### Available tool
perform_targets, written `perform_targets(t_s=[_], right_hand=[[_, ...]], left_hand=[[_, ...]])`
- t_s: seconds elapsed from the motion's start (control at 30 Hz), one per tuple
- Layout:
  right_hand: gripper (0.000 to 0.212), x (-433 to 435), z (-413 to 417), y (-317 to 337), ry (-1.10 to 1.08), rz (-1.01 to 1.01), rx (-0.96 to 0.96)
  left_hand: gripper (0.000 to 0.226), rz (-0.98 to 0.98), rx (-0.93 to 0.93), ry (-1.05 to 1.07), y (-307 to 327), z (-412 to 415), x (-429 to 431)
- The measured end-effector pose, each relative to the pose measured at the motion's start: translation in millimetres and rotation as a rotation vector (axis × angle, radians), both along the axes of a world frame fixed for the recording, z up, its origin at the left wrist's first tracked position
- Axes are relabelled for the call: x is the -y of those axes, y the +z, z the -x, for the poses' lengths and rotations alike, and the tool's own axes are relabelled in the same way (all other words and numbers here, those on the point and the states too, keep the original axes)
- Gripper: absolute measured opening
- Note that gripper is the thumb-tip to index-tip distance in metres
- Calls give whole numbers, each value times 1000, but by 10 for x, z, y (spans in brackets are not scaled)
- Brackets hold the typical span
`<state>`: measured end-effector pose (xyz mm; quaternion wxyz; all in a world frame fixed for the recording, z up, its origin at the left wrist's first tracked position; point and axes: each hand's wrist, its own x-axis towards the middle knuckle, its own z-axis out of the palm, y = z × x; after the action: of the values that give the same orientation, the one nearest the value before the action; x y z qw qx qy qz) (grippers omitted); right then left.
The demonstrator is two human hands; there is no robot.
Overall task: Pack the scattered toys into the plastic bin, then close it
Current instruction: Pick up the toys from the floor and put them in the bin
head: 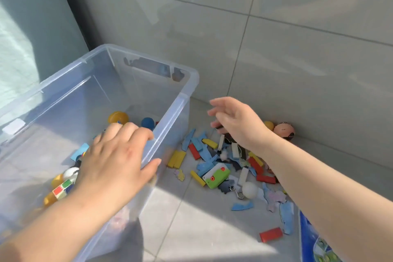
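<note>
Left hand: The left hand (114,155) grips the clear plastic bin (174,125). Its fingers (136,132) curl over the rim and the thumb presses the outside wall. I think this keeps the bin from sliding.
Right hand: The right hand (236,123) hovers with its fingers spread and loose. It looks empty.
Bin: It sits open on the grey tiled floor (202,229), with no lid on it.
Toys packed: Under the left fingers, inside the bin, lie a yellow round ball (118,117), a blue round ball (147,123) and a coloured puzzle cube (62,189).
Toys left: Just below the right fingers is a heap of small blue, red and yellow pieces (204,155). Near it are a green and white plastic toy (217,174) and a white ball (249,190).
Next: The right hand is probably set to scoop from the heap.
</note>
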<state>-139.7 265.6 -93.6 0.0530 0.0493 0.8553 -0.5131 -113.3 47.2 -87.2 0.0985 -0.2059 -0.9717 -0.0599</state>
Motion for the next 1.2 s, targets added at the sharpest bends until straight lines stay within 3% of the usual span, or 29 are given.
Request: perform_targets(t_s=[0.1, 0.2, 0.27, 0.37, 0.5, 0.63, 0.8, 0.9, 0.97, 1.07, 1.2], right_hand=[[45, -627, -433, -463, -45, -299, 202], [54, -974, -955, -884, -171, -346, 416], [60, -1040, -1255, -1053, -109, -438, 493], [69, -1051, -1519, -1227, 75, -642, 509], [68, -966, -1668, -1376, 275, -906, 353], [54, -914, -1746, -1665, 330, -938, 360], [44, -867, -1587, -1712, 336, -995, 249], [36, -891, -1420, -1574, 189, -946, 98], [27, -859, -1272, -1421, 101, -883, 135], [25, -764, -1070, -1381, 223, -739, 262], [30, -593, -935, -1563, 275, -735, 308]], left_hand=[[30, -59, -20, -152, 70, -29, -406], [22, -36, 322, -214, -166, -19, -928], [30, 80, 498, -202, -490, -30, -1210], [47, 182, 624, -100, -951, -41, -1316], [71, 91, 664, 26, -1310, 28, -1245], [74, -70, 745, 131, -1439, 132, -1277], [75, -45, 749, 144, -1545, 112, -1428], [70, 16, 707, 161, -1581, 132, -1456], [67, 78, 688, 145, -1629, 124, -1437], [64, 192, 651, 58, -1662, 82, -1408], [58, 198, 590, -9, -1676, 5, -1379]])
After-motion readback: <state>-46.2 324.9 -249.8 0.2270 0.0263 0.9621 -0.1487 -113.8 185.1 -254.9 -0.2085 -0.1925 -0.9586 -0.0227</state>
